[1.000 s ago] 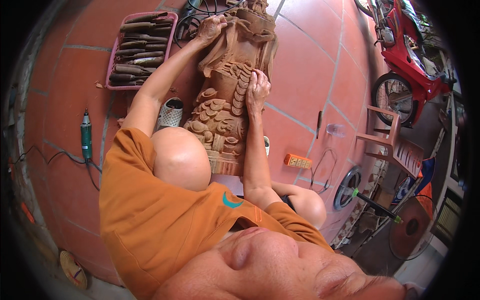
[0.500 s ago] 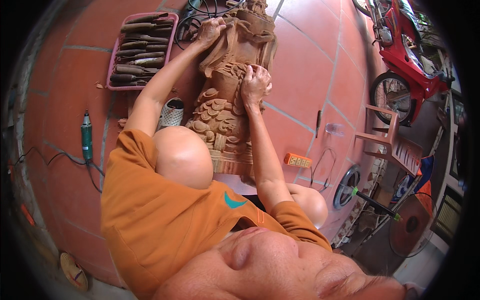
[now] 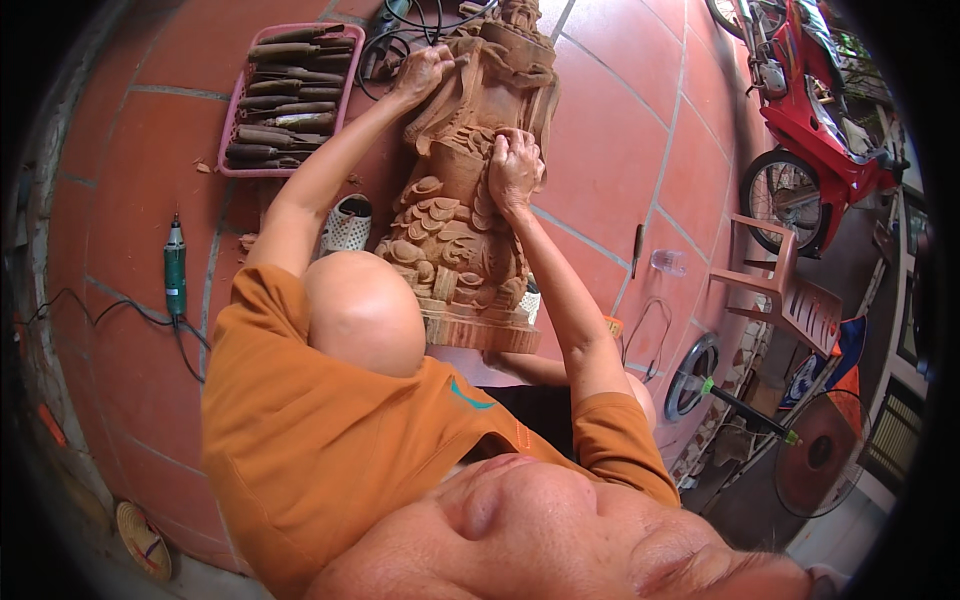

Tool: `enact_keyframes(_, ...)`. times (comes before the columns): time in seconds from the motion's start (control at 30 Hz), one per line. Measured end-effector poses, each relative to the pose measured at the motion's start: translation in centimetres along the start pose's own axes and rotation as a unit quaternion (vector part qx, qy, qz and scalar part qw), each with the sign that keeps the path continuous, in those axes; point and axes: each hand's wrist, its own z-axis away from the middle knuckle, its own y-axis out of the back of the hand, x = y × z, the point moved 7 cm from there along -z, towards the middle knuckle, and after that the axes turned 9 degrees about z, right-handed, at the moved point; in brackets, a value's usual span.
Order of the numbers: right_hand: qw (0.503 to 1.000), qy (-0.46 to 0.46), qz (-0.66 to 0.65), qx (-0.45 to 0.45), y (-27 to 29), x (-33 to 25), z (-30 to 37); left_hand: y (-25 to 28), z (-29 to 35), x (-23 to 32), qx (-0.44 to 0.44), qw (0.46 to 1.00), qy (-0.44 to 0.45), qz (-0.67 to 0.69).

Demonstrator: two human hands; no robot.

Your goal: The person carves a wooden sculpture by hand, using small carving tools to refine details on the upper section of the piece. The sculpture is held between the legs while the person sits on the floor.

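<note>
A brown carved wooden statue (image 3: 455, 215) lies lengthwise in front of me, its flat base (image 3: 480, 330) toward my body and its carved head at the far end. My left hand (image 3: 424, 74) is closed at the statue's upper left side, with the fingers curled against the carving. Farther down, on the right side, my right hand (image 3: 517, 168) wraps over the edge with bent fingers. The undersides of both hands are hidden. No separate tool can be made out in either one.
Left of the statue is a pink basket (image 3: 226, 135) of dark-handled carving tools. A green rotary tool (image 3: 175, 270) with a cord lies on the tiles. To the right are a thin dark tool (image 3: 637, 250), a clear cup (image 3: 668, 262), a plastic chair (image 3: 775, 270), a fan (image 3: 820, 452) and a red motorbike (image 3: 825, 140).
The statue has turned a little, showing more of its base and right side. My right elbow has swung outward to the right and now mostly covers the orange power strip.
</note>
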Motion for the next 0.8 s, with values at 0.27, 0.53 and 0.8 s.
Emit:
enact_keyframes(0.27,1.000,-0.002,-0.016,0.000,0.2,-0.3,-0.3,-0.6,-1.7,-2.1,0.062,0.997,0.054,0.003)
enact_keyframes(0.53,1.000,-0.012,-0.015,0.000,0.0,0.2,-0.1,-0.3,0.5,-0.2,0.052,0.997,0.043,0.032)
enact_keyframes(0.8,0.999,-0.014,-0.040,-0.005,0.0,-0.5,-0.2,-0.2,-2.7,-3.1,0.117,0.992,0.044,-0.014)
